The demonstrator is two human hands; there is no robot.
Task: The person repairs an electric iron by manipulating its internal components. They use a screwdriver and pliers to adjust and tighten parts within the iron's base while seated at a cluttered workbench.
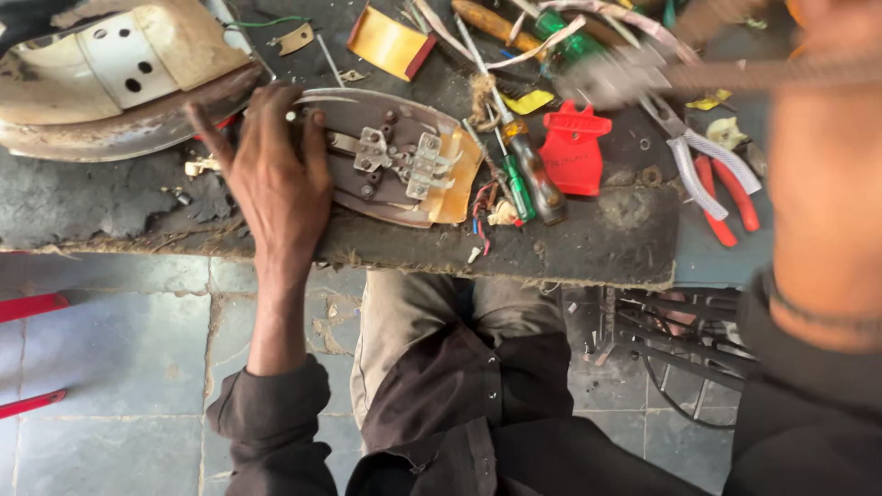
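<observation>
Worn dark workbench (606, 239) above grey tiled floor (119, 367).

Left hand (276, 179) flat, fingers spread; right apparently raised.

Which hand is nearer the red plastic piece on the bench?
Right. The blurred right hand moves just above the red plastic piece; the left hand presses on the iron soleplate, farther left.

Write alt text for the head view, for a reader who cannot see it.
A left hand presses flat on an opened iron soleplate lying on a worn workbench. The right arm crosses the right edge, blurred, its hand out of view. Screwdrivers, red pliers and a red plastic part lie beside the soleplate.
</observation>
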